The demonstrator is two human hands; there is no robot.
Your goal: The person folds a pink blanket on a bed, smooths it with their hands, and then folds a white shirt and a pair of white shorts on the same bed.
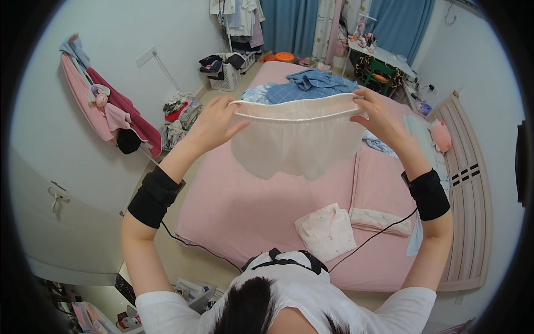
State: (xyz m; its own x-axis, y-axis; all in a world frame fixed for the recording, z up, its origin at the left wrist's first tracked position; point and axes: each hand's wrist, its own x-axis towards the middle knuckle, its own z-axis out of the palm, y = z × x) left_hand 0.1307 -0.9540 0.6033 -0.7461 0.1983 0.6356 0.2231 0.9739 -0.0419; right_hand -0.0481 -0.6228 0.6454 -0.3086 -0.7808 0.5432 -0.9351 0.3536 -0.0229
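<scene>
A pair of thin white shorts (297,142) hangs in the air over the bed, its elastic waistband stretched wide toward the far side. My left hand (216,123) grips the waistband's left end, the thumb apart from the fingers. At the right end, my right hand (380,116) pinches the band between thumb and fingers. Both arms reach forward, and the legs of the shorts hang loose below. On the pink bed (222,211), nearer to me, lies a folded white top (326,231).
Blue clothes (311,88) are heaped on the bed's far part. A folded pink cloth (380,186) lies at its right, by the slatted headboard (464,195). Black cables (374,240) run from my arm bands. A laundry basket (227,78) stands far left.
</scene>
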